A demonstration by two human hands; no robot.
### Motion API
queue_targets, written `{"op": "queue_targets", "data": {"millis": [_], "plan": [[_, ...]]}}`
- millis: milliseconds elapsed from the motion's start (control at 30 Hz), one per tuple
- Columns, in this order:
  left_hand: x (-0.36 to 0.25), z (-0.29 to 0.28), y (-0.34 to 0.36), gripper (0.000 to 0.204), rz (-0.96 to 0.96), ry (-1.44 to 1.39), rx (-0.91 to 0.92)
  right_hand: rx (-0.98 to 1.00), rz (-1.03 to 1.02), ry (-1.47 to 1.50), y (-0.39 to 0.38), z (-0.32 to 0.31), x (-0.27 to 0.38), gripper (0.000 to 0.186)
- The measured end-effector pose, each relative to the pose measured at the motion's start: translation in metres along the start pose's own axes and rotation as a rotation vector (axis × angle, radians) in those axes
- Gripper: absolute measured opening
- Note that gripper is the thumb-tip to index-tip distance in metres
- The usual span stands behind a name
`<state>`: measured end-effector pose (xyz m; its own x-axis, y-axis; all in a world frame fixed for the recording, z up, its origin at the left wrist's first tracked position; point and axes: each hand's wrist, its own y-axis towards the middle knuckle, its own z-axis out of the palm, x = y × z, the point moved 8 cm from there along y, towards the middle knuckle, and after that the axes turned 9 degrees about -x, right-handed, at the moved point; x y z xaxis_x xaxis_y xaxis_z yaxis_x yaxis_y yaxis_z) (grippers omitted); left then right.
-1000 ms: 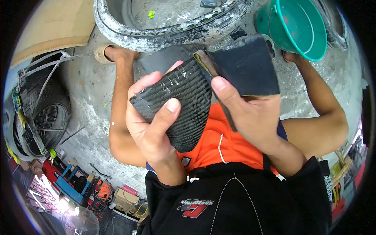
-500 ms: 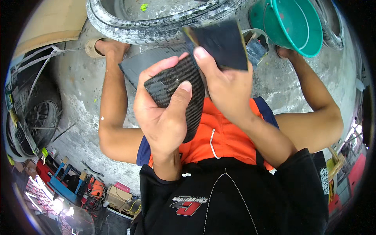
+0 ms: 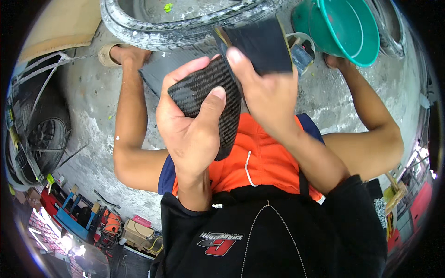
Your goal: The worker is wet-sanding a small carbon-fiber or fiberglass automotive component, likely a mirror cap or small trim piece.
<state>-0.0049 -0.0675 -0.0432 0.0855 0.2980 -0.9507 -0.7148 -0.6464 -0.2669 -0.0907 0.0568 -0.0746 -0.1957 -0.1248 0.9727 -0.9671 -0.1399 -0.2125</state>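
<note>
My left hand grips the woven black piece, likely light, stiff and slick, best held by its edges; my right hand pinches a dark sheet.

A dirty, white-smeared tyre lies at the far side on the stained grey concrete floor, a small yellow-green scrap within its ring. To its right stands a green bucket, and just beyond that, at the far right, another tyre shows in part. A tan panel fills the far left corner; nearer on that side sits a dark wheel by a metal frame. At the near left are a blue tool-like object, an orange item among cables, a cardboard box and a pink case.
</note>
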Motion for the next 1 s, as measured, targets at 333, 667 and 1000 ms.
{"op": "queue_targets", "data": {"millis": [333, 667, 1000], "plan": [[-0.002, -0.006, 0.000, 0.037, 0.018, 0.025, -0.040, -0.005, -0.029, 0.162, 0.000, 0.010, -0.002, 0.022], [-0.006, -0.017, 0.001, 0.038, 0.020, -0.006, -0.099, -0.083, 0.011, 0.277, -0.005, 0.011, -0.003, 0.021], [-0.001, -0.014, 0.005, 0.036, -0.033, -0.077, -0.081, -0.245, -0.181, 0.169, -0.027, -0.002, 0.003, 0.014]]}}
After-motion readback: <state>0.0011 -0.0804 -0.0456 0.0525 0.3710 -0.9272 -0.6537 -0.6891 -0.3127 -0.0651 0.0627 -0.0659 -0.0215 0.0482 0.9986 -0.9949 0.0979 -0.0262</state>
